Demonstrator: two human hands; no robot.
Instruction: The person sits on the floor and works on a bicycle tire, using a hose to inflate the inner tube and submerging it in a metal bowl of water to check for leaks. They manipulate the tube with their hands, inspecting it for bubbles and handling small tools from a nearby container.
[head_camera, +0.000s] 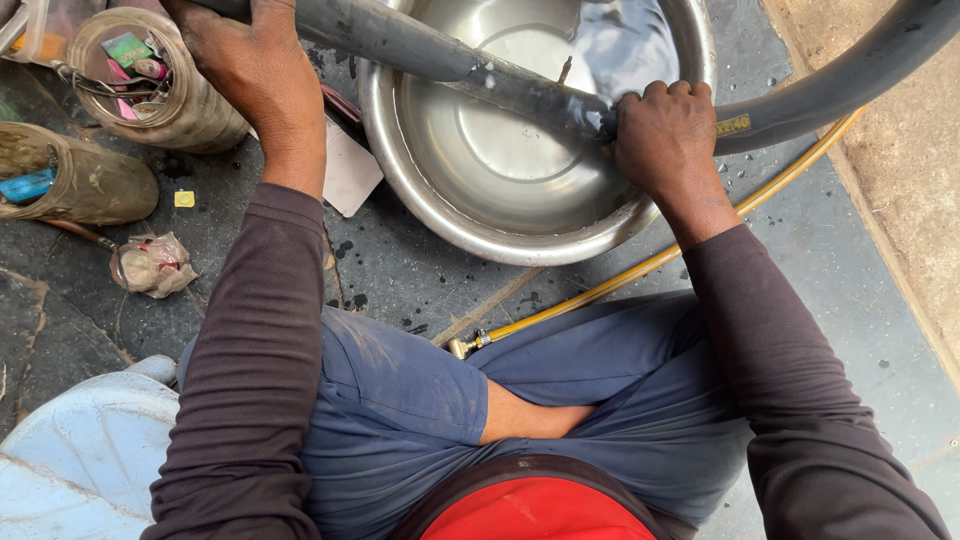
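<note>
- Nearest the camera, the person's lap in blue trousers (420, 400) fills the lower middle, with a pale blue plastic seat (80, 460) at the lower left corner.
- A yellow hose (640, 270) with a brass end runs from the knees up to the right, passing under the right forearm and beside the basin.
- On the dark wet floor (400, 270) to the left lie a crumpled wrapper (152, 264), a small yellow square tag (184, 198) and a pale flat card (350, 168) tucked against the basin's rim.
- The steel basin (430, 190) sits just ahead of the knees, holding water; open floor shows between it and the lap.
- The right hand (665, 135) is closed around the black inner tube (520, 90), gripping it over the basin's right side; a small yellow marking sits on the tube just right of the knuckles.
- The left hand (255, 60) presses on the tube at the basin's left edge; whether its fingers wrap around cannot be told.
- Farther left, a muddy round container (170, 90) holds small coloured packets, and a muddy boot (80, 180) lies on its side.
- A tan strip of ground (880, 150) borders the floor on the right.
</note>
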